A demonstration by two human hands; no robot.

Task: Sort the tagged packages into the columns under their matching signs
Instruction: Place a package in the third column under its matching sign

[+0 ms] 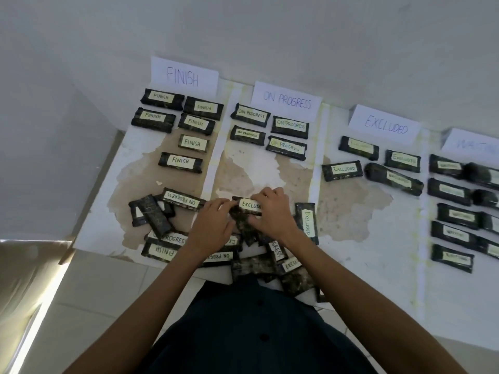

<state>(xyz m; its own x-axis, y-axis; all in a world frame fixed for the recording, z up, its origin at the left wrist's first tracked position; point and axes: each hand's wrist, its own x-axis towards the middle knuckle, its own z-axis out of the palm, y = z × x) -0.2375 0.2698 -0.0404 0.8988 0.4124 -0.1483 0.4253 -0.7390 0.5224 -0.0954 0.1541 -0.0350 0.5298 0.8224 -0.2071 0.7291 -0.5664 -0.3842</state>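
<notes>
the left hand (213,224) and right hand (274,214) grip one excluded package (249,204) above the unsorted pile (259,263) at lower centre, while many sorted packages (180,161) already lie under their signs (286,100).

Fourth sign (474,143) cut by right edge; rightmost packages' tags (449,166) unreadable.

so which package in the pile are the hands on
The package tagged EXCLUDED, far side of the pile; left hand and right hand hold it.

Unsorted package pile (243,255) at table's (351,252) near edge, before sorted columns under signs (286,100).
</notes>
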